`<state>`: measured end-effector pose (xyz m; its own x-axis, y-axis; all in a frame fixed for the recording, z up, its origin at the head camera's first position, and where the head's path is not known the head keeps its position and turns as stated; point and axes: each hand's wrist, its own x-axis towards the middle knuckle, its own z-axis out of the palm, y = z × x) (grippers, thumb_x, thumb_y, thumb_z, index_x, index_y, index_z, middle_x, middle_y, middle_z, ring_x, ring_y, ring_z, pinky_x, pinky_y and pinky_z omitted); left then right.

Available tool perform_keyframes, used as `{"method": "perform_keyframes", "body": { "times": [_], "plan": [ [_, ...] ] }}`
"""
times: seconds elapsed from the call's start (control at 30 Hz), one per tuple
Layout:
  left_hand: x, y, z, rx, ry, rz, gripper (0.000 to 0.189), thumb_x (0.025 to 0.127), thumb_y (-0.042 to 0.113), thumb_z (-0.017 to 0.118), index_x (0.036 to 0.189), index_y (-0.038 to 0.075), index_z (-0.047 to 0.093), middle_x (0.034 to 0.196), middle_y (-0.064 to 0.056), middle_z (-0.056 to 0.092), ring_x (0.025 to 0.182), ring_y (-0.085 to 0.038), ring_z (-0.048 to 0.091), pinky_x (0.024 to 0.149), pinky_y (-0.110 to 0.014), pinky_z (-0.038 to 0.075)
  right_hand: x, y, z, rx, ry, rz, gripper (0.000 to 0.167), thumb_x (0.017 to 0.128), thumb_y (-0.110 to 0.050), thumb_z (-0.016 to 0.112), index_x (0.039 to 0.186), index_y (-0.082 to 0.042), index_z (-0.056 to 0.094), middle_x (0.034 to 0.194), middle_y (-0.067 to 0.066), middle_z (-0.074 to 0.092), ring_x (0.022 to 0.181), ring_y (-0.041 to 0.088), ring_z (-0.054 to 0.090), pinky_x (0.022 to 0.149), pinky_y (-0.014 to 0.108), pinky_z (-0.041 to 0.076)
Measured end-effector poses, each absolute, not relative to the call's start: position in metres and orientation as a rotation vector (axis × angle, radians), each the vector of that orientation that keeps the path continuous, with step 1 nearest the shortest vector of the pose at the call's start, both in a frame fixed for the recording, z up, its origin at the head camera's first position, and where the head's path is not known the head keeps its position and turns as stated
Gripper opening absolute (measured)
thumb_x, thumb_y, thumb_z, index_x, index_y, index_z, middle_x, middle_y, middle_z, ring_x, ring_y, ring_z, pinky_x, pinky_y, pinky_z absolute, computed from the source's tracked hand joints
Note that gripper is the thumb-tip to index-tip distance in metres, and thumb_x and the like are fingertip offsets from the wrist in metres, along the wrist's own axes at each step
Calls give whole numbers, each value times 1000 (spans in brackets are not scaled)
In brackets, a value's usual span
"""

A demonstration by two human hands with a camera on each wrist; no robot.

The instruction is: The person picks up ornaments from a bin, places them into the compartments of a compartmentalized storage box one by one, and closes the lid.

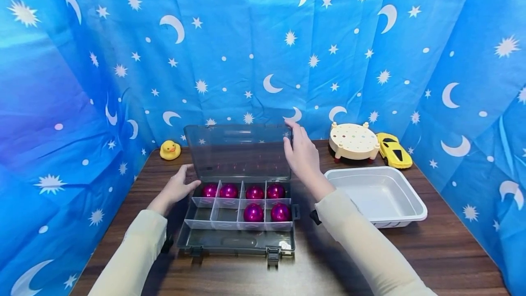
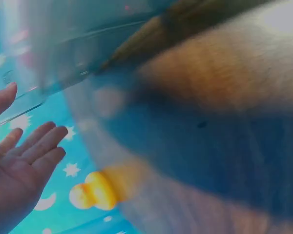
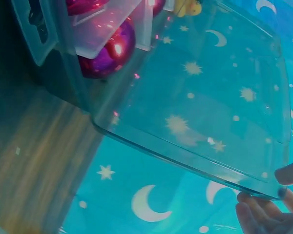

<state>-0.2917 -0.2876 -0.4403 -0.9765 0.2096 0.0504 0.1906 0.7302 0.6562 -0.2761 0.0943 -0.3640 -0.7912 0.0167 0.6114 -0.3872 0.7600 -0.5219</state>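
Observation:
A dark translucent compartment box [image 1: 238,242] lies on the table with its lid [image 1: 242,154] raised at the back. Shiny magenta balls [image 1: 253,212] fill the back row of cells and the two right cells of the front row. My right hand [image 1: 303,152] pinches the lid's upper right corner; the right wrist view shows thumb [image 3: 290,173] and fingers on either side of the edge. Beside the box's left rear corner is my left hand [image 1: 177,187], its fingers extended and spread from the thumb. The left wrist view shows that palm [image 2: 19,175] with nothing in it.
A white plastic tray [image 1: 415,202] stands right of the box, under the right forearm's far side. Behind it are a round cream stand [image 1: 353,140] and a yellow toy car [image 1: 394,151]. A rubber duck [image 1: 170,150] sits back left. Blue star-patterned cloth borders the table.

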Motion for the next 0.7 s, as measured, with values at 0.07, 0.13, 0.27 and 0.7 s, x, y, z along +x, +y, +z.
{"method": "perform_keyframes", "body": {
  "times": [0.07, 0.13, 0.27, 0.7],
  "plan": [
    [-286, -290, -427, 352, 2963, 1072, 69, 97, 19, 62, 146, -5, 22, 143, -35, 33, 129, -49, 35, 105, -64, 33, -271, 94, -362, 295, -2326, 832, 40, 99, -21, 56, 138, -16, 51, 122, 8, 60, 82, 23, 62, 54, 35, 54],
    [-280, -292, -413, 391, 3060, 1048, 73, 96, 18, 62, 149, -5, 17, 146, -34, 28, 131, -49, 31, 106, -64, 30, -265, 94, -358, 319, -2324, 784, 35, 99, -20, 56, 134, -16, 56, 118, 6, 62, 76, 20, 61, 48, 32, 50],
    [-266, -292, -383, 459, 3237, 1066, 81, 95, 15, 65, 154, 4, 11, 151, -27, 24, 135, -46, 27, 107, -64, 28, -248, 96, -349, 389, -2333, 691, 27, 98, -14, 56, 123, -18, 65, 109, 2, 67, 74, 17, 62, 43, 29, 45],
    [-226, -269, -351, 917, 3480, 952, 54, 85, -14, 65, 132, 11, 61, 123, -14, 62, 114, -35, 57, 94, -55, 48, -219, 110, -345, 582, -2262, 622, 32, 90, 5, 58, 112, -14, 71, 104, 5, 71, 79, 24, 68, 51, 33, 55]
  ]
}}
